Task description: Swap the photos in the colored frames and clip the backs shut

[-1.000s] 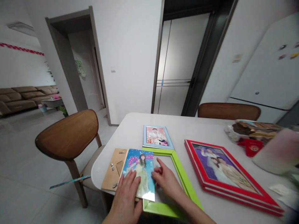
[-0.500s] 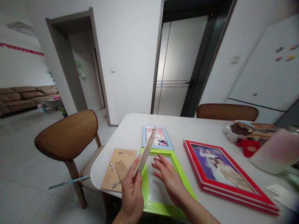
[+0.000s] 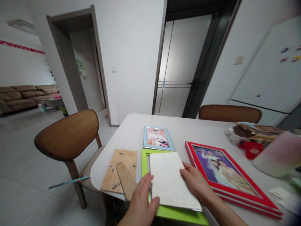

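"Starting with the hands: what are the fingers doing?"

"The left hand point(image 3: 142, 202) is spread, its fingers and thumb loosely apart at the near left edge of a white rectangular card point(image 3: 172, 180). The right hand point(image 3: 196, 180) is at the card's right edge, thumb and forefinger forward. Its other fingers are partly hidden, so I cannot tell whether it truly pinches the card."

"And where is that card?"

"Blank side up over the lime-green picture frame point(image 3: 182, 216), covering most of its opening and set toward the right. The frame's left side and near rail show around it."

"What lies to the left?"

"A brown backing board point(image 3: 109, 182) with metal clips, flat on the white table point(image 3: 188, 128). Its easel leg point(image 3: 126, 180) slants across it, the near end reaching toward the left hand."

"On the far side?"

"A light-blue photo frame point(image 3: 158, 138), picture upward, just beyond the green one."

"And to the right?"

"Two stacked red photo frames point(image 3: 228, 175), the upper one showing a wedding portrait. Farther right stands a pink-and-white container point(image 3: 277, 153). A wooden chair point(image 3: 68, 135) is at the left, off the table's corner."
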Available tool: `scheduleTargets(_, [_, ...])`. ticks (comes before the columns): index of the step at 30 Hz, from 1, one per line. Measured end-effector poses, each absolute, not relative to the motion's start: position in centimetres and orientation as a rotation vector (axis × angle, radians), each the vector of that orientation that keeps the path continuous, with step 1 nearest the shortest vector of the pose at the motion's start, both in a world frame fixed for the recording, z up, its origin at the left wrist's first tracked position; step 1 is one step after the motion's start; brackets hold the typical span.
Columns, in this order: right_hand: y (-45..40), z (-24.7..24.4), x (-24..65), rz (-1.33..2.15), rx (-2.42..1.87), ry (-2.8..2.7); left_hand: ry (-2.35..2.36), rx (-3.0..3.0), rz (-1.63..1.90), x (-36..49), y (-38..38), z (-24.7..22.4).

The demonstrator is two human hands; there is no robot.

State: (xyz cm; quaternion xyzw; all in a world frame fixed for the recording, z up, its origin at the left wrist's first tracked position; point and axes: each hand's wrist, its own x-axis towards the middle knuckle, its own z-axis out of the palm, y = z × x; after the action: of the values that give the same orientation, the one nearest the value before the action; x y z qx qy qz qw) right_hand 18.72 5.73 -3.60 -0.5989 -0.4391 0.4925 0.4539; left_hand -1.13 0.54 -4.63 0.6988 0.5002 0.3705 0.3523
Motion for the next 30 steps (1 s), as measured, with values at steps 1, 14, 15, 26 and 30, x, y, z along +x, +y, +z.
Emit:
scheduleTargets(1, [5.9, -3.9, 18.5, 1.175, -1.498, -1.124, 1.283, 1.904, 0.887, -1.1, 0.4, -4.6])
scheduleTargets(14, [6.1, -3.4, 18.0, 0.089, -2.077, -1.984, 1.244, 2.268, 0.593, -1.7, 0.3, -4.2])
scheduleTargets(15, [6.1, -3.5, 18.0, 0.044, -2.105, -1.996, 1.242, 2.277, 0.608, -2.2, 0.3, -4.4])
scheduleTargets(26, [3.3, -2.1, 7.0, 0.319, -1.451, -2.268, 1.802, 2.261, 0.676, -13.6, 1.4, -6.2])
scheduleTargets(30, [2.6, -3.0, 3.5, 0.32, -1.436, -2.338, 1.801, 2.287, 0.717, -15.1, 1.7, -7.0])
